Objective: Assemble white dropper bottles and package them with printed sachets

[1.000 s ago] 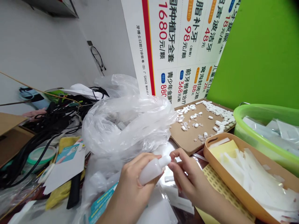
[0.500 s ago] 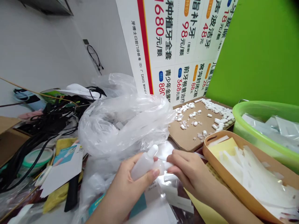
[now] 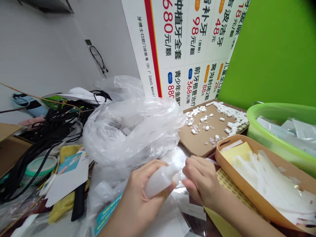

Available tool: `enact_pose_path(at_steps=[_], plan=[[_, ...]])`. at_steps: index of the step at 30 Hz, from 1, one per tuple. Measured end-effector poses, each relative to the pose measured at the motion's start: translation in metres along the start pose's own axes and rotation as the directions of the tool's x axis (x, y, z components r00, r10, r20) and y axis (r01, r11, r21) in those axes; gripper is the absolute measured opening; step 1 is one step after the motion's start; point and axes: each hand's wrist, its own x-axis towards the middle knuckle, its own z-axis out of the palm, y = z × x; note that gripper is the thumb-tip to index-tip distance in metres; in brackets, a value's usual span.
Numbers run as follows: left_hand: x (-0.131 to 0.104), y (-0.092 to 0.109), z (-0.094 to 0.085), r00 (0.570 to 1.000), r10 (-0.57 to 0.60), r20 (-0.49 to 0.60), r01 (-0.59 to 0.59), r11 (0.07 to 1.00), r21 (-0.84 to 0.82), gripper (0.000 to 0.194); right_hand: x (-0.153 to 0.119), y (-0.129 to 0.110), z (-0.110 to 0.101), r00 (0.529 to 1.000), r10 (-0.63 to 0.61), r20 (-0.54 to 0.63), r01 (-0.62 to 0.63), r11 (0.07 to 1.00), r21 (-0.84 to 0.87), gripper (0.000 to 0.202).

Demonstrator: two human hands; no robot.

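Observation:
My left hand (image 3: 140,194) is wrapped round a translucent white plastic bottle (image 3: 158,181), tilted with its white top (image 3: 174,167) toward the right. A second pale piece shows under the top by my left thumb, too blurred to name. Close to the bottle's top, my right hand (image 3: 199,179) is closed with its fingers curled in. What those fingers hold, if anything, is hidden. Beneath the hands lie printed card (image 3: 106,214) and clear plastic packaging (image 3: 190,209).
A large clear plastic bag (image 3: 133,131) stands behind my hands. Small white caps (image 3: 229,125) lie on a cardboard tray (image 3: 197,144). At right are an orange box (image 3: 249,184) of white strips and a green basin (image 3: 271,126). Black cables (image 3: 61,128) clutter the left.
The bottle has tipped over to the right, its top now nearer my right hand. My right hand has curled into a tighter fist, and the white piece at its fingertips no longer shows clearly.

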Motion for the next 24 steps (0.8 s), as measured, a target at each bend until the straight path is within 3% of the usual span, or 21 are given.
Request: enact_pose_path(at_steps=[1,3,5,6,8,9,10,12,13,15,17,19,21,24], plan=[[-0.001,-0.005,0.002,0.99,0.14,-0.013,-0.139,0.988,0.064,0.018,-0.001,-0.002,0.005,0.992,0.126,0.019,-0.127,0.988,0.084,0.051],[-0.002,-0.015,0.005,0.918,0.397,-0.014,-0.389,0.904,0.18,0.039,-0.001,-0.007,0.013,0.961,0.265,0.084,-0.275,0.948,0.16,0.047],[-0.002,-0.021,0.006,0.86,0.51,0.025,-0.503,0.838,0.212,0.049,0.0,-0.012,0.013,0.944,0.305,0.124,-0.323,0.931,0.17,0.044],[-0.002,-0.021,0.005,0.87,0.493,0.021,-0.488,0.853,0.184,0.048,0.002,-0.014,0.011,0.947,0.303,0.111,-0.317,0.936,0.154,0.044],[0.0,-0.018,0.003,0.963,0.265,-0.054,-0.267,0.964,-0.02,0.037,0.004,-0.015,0.002,0.966,0.257,0.028,-0.258,0.962,0.091,0.044],[0.0,-0.014,0.002,0.995,0.067,-0.074,-0.08,0.976,-0.201,0.031,0.005,-0.015,-0.002,0.979,0.203,-0.023,-0.202,0.979,0.039,0.042],[0.002,-0.01,0.001,0.989,-0.146,-0.038,0.119,0.911,-0.394,0.03,0.005,-0.014,-0.006,0.991,0.121,-0.058,-0.123,0.992,-0.039,0.039],[0.004,-0.003,-0.001,0.885,-0.433,0.17,0.432,0.631,-0.644,0.042,0.006,-0.012,-0.009,0.997,-0.071,-0.023,0.065,0.975,-0.212,0.03],[0.005,-0.001,-0.002,0.834,-0.484,0.264,0.516,0.516,-0.684,0.046,0.006,-0.011,-0.01,0.986,-0.162,0.028,0.163,0.942,-0.293,0.026],[0.006,0.001,-0.002,0.771,-0.528,0.355,0.604,0.428,-0.673,0.046,0.005,-0.009,-0.007,0.944,-0.303,0.129,0.33,0.86,-0.389,0.025],[0.005,-0.001,0.001,0.757,-0.57,0.319,0.621,0.477,-0.622,0.039,0.003,-0.007,-0.003,0.913,-0.38,0.149,0.407,0.812,-0.418,0.028],[0.002,-0.004,0.007,0.777,-0.598,0.198,0.6,0.607,-0.52,0.035,0.001,-0.005,0.002,0.928,-0.355,0.117,0.371,0.844,-0.388,0.033],[-0.002,-0.006,0.017,0.836,-0.549,0.005,0.514,0.781,-0.355,0.028,-0.001,-0.003,0.006,0.985,-0.154,0.077,0.167,0.963,-0.213,0.039],[-0.008,-0.007,0.03,0.944,-0.236,-0.231,0.233,0.972,-0.04,0.01,-0.002,-0.004,0.013,0.978,0.16,0.135,-0.172,0.981,0.087,0.045]])
